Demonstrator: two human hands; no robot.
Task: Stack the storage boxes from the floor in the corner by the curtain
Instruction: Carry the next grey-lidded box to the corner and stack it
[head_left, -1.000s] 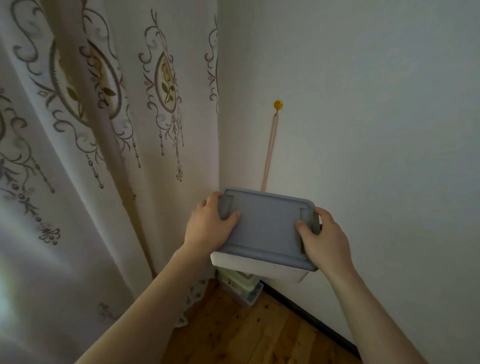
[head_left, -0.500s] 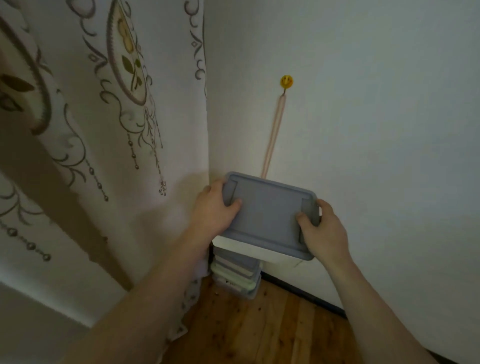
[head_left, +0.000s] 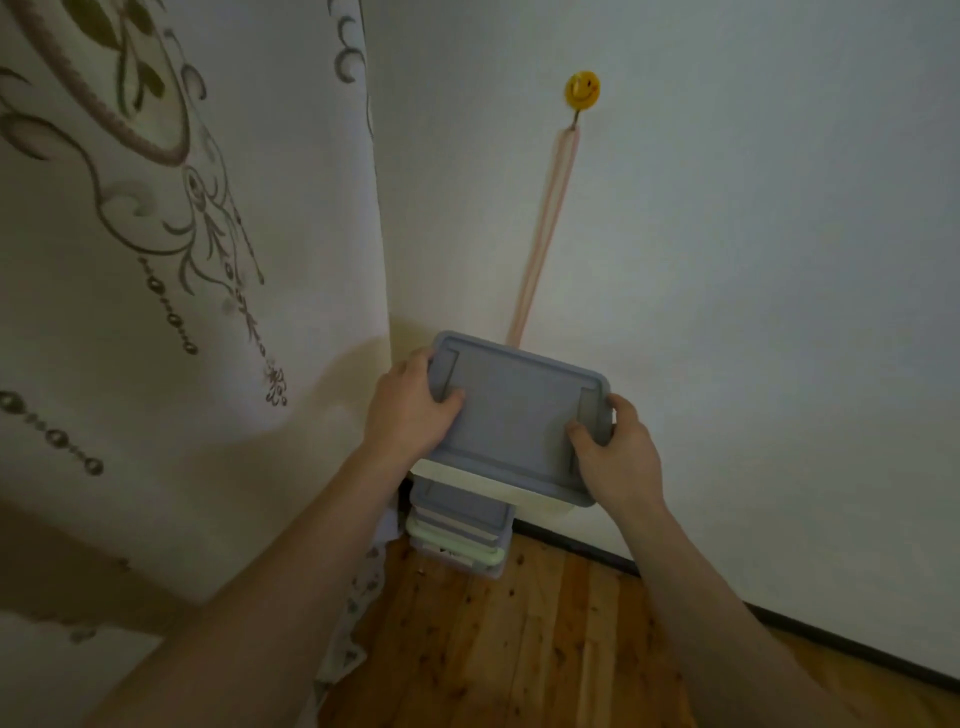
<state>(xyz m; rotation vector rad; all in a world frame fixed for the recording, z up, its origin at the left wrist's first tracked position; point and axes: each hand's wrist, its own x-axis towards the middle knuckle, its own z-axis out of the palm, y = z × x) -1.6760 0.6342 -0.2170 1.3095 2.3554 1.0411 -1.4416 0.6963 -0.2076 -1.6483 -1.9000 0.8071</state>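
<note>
Wall (head_left: 753, 312) fills rt + top; curtain (head_left: 171, 260) hangs lt, meeting it at the corner; wood floor (head_left: 519, 649) below. In the corner on the floor, a stack (head_left: 460, 525) of lidded boxes, grey lid uppermost, pale green one under it, tight to wall & curtain edge. Held in the air over the stack: box (head_left: 514, 421), grey lid up, white body showing under near edge. Left hand (head_left: 410, 410) clamped on its lt end, thumb on lid; right hand (head_left: 615, 457) clamped on rt end, thumb on lid, fingers under & out of sight. Step, by my read: carry done, placing phase — box is above the pile but not yet on it, offset a bit toward the rt/near side. Next move prob. calls for shifting it back-left to line up w/ the lid below, lowering level, then letting go both ends together; pile is narrow, so a skewed set-down could tip it. Box long axis runs lt–rt betw. hands, roughly along the wall; lid faces up, tilted slightly toward camera, rt end a little lower. Small stuff: yellow smiley hook (head_left: 582, 89) on wall, pink cord (head_left: 545, 228) hanging from it down behind box.
</note>
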